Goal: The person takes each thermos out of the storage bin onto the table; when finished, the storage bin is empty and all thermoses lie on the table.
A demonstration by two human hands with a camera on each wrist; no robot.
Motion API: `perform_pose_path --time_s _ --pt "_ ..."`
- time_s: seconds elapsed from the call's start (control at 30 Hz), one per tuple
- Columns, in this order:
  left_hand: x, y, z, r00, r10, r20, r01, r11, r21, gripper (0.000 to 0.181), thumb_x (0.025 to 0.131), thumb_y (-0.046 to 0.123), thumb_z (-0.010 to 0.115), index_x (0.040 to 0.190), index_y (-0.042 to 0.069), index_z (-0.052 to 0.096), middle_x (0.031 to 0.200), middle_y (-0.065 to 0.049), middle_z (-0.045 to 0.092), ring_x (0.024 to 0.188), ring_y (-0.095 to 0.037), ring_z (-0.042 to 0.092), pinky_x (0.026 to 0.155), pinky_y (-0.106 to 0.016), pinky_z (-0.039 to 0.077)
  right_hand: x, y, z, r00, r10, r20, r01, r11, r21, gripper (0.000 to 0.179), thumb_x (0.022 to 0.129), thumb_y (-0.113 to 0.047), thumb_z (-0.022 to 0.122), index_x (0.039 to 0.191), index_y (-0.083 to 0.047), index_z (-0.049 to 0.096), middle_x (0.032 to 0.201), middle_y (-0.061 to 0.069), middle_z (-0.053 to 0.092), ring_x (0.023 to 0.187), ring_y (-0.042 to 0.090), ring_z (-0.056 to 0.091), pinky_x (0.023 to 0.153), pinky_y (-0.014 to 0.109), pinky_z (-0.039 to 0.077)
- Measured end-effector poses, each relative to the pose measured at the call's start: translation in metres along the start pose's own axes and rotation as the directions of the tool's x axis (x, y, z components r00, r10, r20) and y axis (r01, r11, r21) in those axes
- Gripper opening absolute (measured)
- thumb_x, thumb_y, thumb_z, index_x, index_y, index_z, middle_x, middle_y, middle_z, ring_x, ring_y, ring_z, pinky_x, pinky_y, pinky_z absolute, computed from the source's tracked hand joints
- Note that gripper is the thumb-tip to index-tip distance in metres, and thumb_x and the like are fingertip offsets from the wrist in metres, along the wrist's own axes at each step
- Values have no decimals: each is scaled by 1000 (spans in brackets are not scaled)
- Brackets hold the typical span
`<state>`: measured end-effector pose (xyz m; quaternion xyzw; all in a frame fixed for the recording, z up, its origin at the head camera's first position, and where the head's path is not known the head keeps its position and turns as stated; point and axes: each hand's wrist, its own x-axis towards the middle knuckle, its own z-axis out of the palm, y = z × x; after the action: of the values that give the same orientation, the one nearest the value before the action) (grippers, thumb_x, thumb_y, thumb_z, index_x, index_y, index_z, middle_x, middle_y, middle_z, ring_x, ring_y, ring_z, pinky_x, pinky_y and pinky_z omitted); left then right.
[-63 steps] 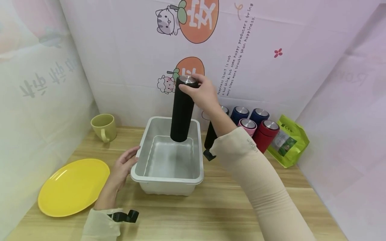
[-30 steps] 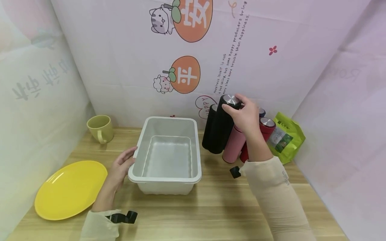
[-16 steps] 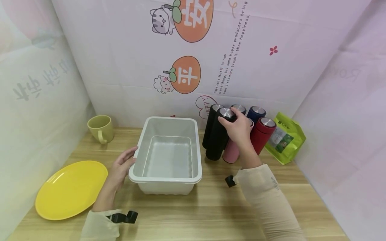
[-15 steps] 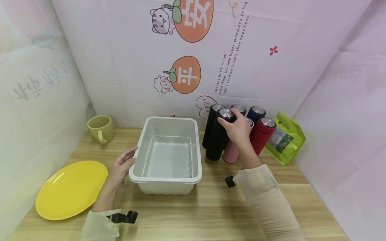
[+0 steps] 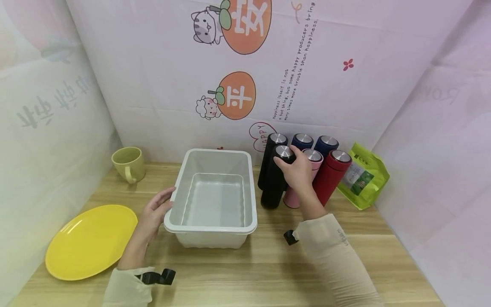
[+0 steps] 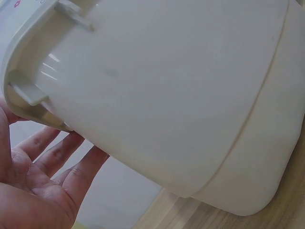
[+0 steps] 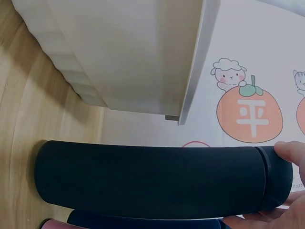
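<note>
My right hand (image 5: 297, 170) grips a black thermos (image 5: 274, 183) around its silver-topped cap, thumb on the near left side. In the right wrist view the thermos base is at the tabletop, with the fingers around the cap end. It stands in front of another black thermos (image 5: 277, 138), beside a pink thermos (image 5: 292, 198). A red thermos (image 5: 331, 175) and two navy thermoses (image 5: 326, 145) complete the cluster. My left hand (image 5: 153, 215) touches the left rim of a light grey plastic basin (image 5: 212, 229); its fairly straight fingers lie against the basin, their tips hidden in the left wrist view.
An olive mug (image 5: 132, 164) stands at the back left, with a yellow oval plate (image 5: 91, 243) in front of it. Right of the thermoses leans a green pouch (image 5: 366, 177). Printed cloth walls border the wooden table (image 5: 245, 281) at the back and sides.
My right hand has brought the black thermos from above the basin rightward, then down and nearer to the front of the cluster. The left hand stays at the basin rim.
</note>
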<state>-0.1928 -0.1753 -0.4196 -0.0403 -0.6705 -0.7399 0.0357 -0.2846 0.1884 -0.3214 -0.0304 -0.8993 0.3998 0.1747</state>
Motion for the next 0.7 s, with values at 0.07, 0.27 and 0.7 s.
perform_pose_path --time_s 0.07,0.27,0.7 --pt "1 0 0 1000 -1 4 1 1000 -1 49 99 2 49 144 -11 33 148 -25 34 107 -1 53 81 -22 51 0 1 0 1000 4 0 -4 1000 -2 67 90 -32 71 145 -4 44 142 21 46 128 35 42 105 47 35" --pt "2 0 0 1000 -6 9 6 1000 3 49 100 2 49 145 -10 33 149 -25 34 107 -1 52 81 -22 50 -1 5 2 1000 0 -10 0 1000 -12 67 90 -32 71 144 -4 46 141 20 47 127 35 43 105 46 35" --pt "2 2 -1 1000 -28 5 27 999 28 49 101 8 49 145 -7 34 150 -22 33 108 -1 51 82 -21 49 0 9 5 1000 -14 -17 14 1000 -23 66 90 -32 71 144 -4 45 142 20 46 127 35 43 106 47 34"
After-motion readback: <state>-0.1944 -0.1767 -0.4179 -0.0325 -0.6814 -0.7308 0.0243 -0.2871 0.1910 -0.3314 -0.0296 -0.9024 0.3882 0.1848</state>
